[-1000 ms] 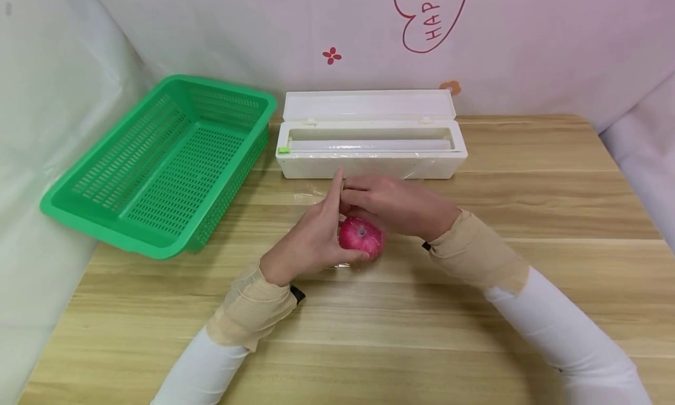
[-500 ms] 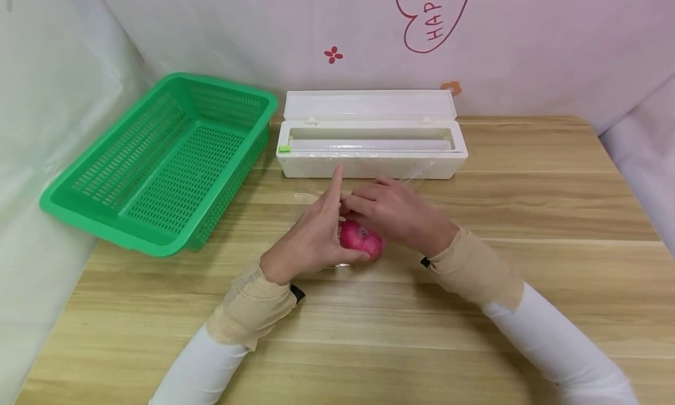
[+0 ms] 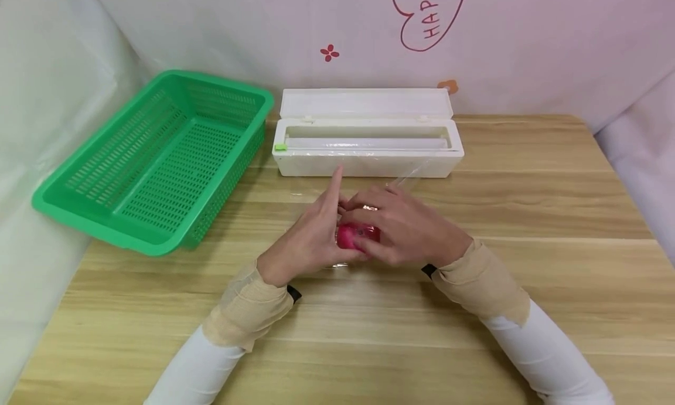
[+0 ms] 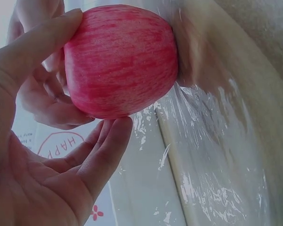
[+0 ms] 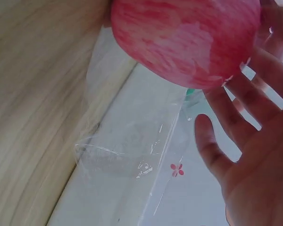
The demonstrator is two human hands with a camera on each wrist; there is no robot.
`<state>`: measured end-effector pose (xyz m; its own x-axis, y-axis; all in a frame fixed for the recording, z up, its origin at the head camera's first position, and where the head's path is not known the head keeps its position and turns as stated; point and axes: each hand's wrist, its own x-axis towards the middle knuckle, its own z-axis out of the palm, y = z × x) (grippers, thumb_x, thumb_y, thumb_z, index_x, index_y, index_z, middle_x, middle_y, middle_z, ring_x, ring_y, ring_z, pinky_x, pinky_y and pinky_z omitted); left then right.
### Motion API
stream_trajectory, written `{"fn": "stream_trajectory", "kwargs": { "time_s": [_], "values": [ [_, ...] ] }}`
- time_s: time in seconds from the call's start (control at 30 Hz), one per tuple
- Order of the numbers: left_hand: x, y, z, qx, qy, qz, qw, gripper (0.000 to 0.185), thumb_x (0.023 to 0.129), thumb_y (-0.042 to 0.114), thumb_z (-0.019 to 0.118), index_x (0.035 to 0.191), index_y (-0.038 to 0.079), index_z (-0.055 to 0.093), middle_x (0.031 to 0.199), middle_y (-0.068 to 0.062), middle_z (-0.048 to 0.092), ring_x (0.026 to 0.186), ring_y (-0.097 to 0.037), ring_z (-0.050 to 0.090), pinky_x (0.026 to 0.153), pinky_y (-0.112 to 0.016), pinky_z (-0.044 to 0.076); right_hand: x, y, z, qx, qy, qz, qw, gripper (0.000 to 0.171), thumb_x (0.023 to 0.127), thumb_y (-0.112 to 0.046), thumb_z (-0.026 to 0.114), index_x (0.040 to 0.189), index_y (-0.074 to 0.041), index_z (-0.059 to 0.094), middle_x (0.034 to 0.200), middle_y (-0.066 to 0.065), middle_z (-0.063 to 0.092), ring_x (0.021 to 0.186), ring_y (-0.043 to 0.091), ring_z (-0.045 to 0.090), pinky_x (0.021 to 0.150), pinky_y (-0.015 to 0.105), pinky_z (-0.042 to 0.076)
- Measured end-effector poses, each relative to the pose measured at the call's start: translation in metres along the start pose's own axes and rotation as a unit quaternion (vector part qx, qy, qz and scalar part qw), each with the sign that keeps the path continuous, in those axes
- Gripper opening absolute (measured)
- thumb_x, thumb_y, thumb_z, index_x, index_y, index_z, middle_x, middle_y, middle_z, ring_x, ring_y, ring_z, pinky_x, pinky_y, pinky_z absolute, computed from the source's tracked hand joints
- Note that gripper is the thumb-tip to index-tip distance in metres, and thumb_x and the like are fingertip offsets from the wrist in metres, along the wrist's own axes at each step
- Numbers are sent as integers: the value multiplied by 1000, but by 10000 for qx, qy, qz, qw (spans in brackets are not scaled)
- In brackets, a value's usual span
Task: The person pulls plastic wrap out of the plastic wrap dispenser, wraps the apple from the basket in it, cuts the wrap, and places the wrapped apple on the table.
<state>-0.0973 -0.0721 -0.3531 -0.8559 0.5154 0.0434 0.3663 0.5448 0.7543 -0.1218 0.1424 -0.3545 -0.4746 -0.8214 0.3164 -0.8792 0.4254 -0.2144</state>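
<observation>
Item: red apple (image 3: 352, 237) on cling film (image 3: 408, 173) at table centre, which we bracket closely, our left hand (image 3: 311, 238) at its 9 o'clock clasping thumb and fingers, our right hand (image 3: 406, 229) at 3 o'clock cupping it, both equally near.

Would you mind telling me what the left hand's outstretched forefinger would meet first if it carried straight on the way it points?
Probably the front wall of the white cling-film dispenser: the left hand points its forefinger up and away from the apple toward it, though the finger's height is unclear.
</observation>
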Motion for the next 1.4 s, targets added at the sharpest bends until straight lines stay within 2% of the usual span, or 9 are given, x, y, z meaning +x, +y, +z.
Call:
{"fn": "stream_trajectory", "kwargs": {
  "time_s": [0.2, 0.37, 0.47, 0.57, 0.63, 0.77, 0.93, 1.23, 1.4],
  "values": [
    [-1, 1, -2, 379, -163, 161, 9990, 139, 77, 22, 96, 168, 4, -8, 142, -15, 54, 131, -27, 59, 116, -42, 50, -2, -2, -2, 273, -410, 260, 9984, 43, 96, -35, 65, 132, -13, 72, 139, 7, 66, 131, 26, 60, 103, 52, 48],
    [-11, 0, -20, 695, -566, -25, 9960, 137, 85, 25, 91, 168, 27, -18, 163, -13, 39, 146, -29, 49, 117, -50, 48, -2, -3, -2, 221, -494, 302, 9981, 42, 95, -32, 66, 133, -15, 72, 136, 6, 66, 129, 24, 60, 100, 48, 46],
    [-20, -2, -42, 836, -705, -364, 9933, 121, 92, 18, 82, 169, 36, -10, 160, -11, 43, 143, -30, 53, 101, -47, 59, -3, -3, -2, 189, -483, 319, 9981, 42, 92, -29, 69, 132, -17, 73, 133, 5, 67, 127, 23, 61, 100, 47, 46],
    [-28, -9, -60, 1042, -651, -318, 9919, 95, 94, 1, 70, 169, 22, 16, 146, -17, 54, 130, -35, 62, 90, -44, 62, -4, -4, -3, 166, -500, 361, 9980, 43, 91, -27, 71, 132, -18, 73, 134, 4, 66, 128, 23, 61, 101, 48, 46],
    [-34, -15, -68, 1357, -635, -194, 9885, 73, 91, -7, 66, 157, 9, 38, 134, -19, 60, 119, -35, 65, 86, -43, 62, -3, -4, -3, 164, -523, 387, 9977, 43, 90, -26, 71, 132, -19, 73, 134, 4, 66, 128, 24, 61, 101, 49, 46],
    [-49, -25, -70, 1963, -975, -131, 9756, 43, 86, -7, 72, 124, 6, 59, 117, -12, 66, 106, -29, 67, 88, -43, 59, -4, -4, -4, 172, -609, 455, 9970, 44, 89, -24, 71, 133, -19, 72, 135, 4, 65, 129, 24, 61, 101, 49, 46],
    [-63, -36, -64, 2089, -1516, -188, 9659, 36, 85, 2, 81, 112, 15, 62, 103, -1, 64, 91, -18, 61, 78, -34, 54, -4, -2, -4, 194, -639, 476, 9966, 41, 92, -28, 70, 132, -19, 72, 136, 4, 65, 129, 24, 61, 100, 47, 45],
    [-57, -49, -53, 2247, -1412, 209, 9639, 20, 97, 5, 71, 87, 18, 61, 83, 4, 54, 74, -9, 49, 67, -23, 44, -5, -2, -4, 206, -674, 515, 9962, 44, 87, -24, 71, 131, -19, 72, 135, 4, 65, 129, 24, 61, 99, 47, 45],
    [-62, -34, -56, 2902, -736, 459, 9530, 21, 98, 6, 73, 85, 19, 61, 82, 6, 52, 67, -9, 46, 60, -23, 43, -4, -1, -5, 179, -686, 501, 9962, 43, 91, -27, 70, 133, -18, 72, 136, 3, 66, 129, 23, 61, 99, 46, 45]
  ]
}}
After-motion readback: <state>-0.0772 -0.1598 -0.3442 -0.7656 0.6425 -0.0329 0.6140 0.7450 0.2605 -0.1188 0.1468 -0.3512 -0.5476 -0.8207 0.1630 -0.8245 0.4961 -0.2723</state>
